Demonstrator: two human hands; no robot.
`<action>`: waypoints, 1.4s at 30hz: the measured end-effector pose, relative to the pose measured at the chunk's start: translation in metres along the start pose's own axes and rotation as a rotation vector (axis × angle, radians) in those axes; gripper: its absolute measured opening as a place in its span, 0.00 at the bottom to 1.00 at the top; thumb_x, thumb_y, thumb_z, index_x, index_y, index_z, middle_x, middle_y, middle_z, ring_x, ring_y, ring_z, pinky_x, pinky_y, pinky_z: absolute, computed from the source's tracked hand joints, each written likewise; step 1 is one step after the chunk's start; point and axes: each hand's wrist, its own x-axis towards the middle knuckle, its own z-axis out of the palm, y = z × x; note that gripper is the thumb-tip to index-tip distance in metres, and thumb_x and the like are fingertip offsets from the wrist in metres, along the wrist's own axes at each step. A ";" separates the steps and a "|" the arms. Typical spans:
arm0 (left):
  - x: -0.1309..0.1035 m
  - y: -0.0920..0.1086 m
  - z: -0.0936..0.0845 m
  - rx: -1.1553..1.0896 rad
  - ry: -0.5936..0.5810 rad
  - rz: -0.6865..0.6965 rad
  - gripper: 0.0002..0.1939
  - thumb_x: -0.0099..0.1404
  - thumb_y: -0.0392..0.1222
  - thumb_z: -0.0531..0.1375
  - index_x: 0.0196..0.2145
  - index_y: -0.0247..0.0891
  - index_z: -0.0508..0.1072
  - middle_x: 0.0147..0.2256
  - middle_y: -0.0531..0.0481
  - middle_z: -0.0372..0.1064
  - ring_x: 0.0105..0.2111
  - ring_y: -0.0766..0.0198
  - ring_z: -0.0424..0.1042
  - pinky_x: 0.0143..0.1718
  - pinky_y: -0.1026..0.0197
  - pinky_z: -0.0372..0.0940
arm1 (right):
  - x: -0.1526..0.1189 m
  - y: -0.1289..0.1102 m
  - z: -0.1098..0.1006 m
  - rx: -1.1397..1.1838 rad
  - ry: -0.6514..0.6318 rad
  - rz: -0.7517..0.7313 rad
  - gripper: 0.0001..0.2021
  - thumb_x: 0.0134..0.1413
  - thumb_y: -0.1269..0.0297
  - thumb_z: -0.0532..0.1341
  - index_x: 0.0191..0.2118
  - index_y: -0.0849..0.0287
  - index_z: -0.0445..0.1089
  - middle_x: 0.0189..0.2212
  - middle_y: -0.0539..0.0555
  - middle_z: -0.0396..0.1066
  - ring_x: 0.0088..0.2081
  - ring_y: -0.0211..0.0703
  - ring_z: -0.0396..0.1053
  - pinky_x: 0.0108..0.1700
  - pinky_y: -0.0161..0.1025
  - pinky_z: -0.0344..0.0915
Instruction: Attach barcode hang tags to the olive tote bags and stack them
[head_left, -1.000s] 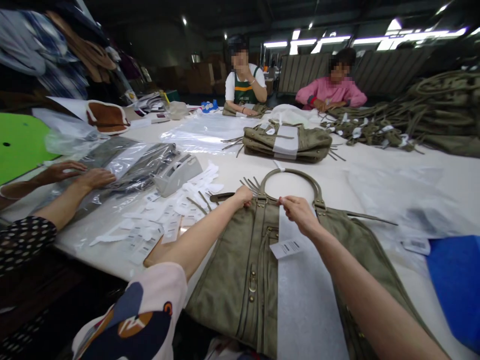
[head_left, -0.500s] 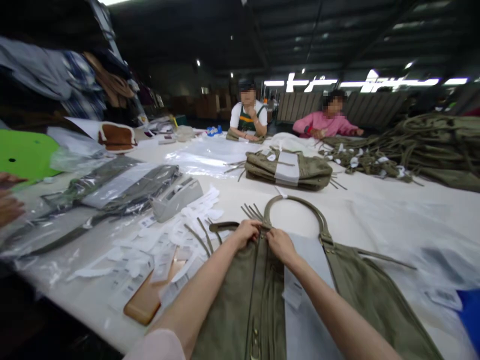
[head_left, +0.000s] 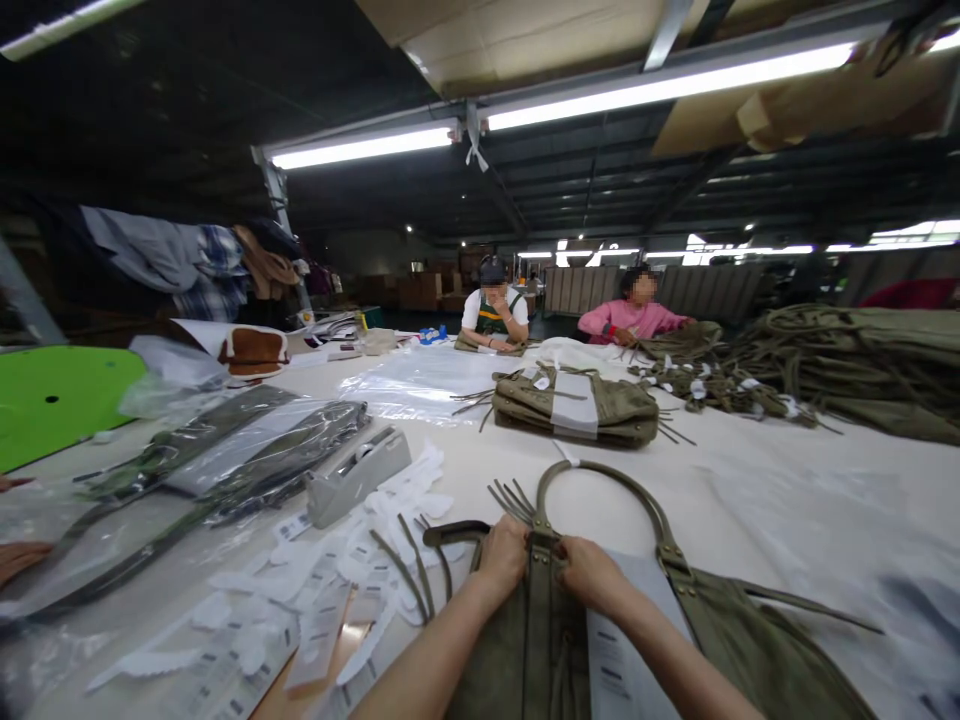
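Note:
An olive green bag (head_left: 750, 630) lies on the table right in front of me, its round handle (head_left: 626, 482) standing up toward the far side. My left hand (head_left: 504, 552) is closed on the bag's top edge, left of the strap base. Just right of that base, my right hand (head_left: 589, 572) grips the same edge with curled fingers. A white paper sheet (head_left: 611, 660) with a printed label lies on the bag beneath my right forearm. Thin cords fan out beyond my left hand.
Left are a grey tape dispenser (head_left: 360, 475), white tags (head_left: 322, 565), a plastic-wrapped bag (head_left: 247, 440) and another person's hand (head_left: 22, 560). Ahead sits a folded bag bundle (head_left: 517, 405). Two people are across the table (head_left: 450, 470); olive bags (head_left: 862, 350) are piled at right.
The view has tilted up, so things sit lower in the picture. Both hands remain at the bag's top edge, slightly farther apart, with the fingers more curled.

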 end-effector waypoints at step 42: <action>-0.026 -0.017 0.026 -0.969 0.091 0.085 0.10 0.48 0.41 0.59 0.28 0.33 0.70 0.22 0.53 0.65 0.22 0.67 0.62 0.26 0.64 0.57 | -0.029 0.033 0.035 0.187 0.304 -0.187 0.14 0.59 0.55 0.42 0.33 0.56 0.58 0.23 0.53 0.69 0.27 0.47 0.69 0.27 0.36 0.54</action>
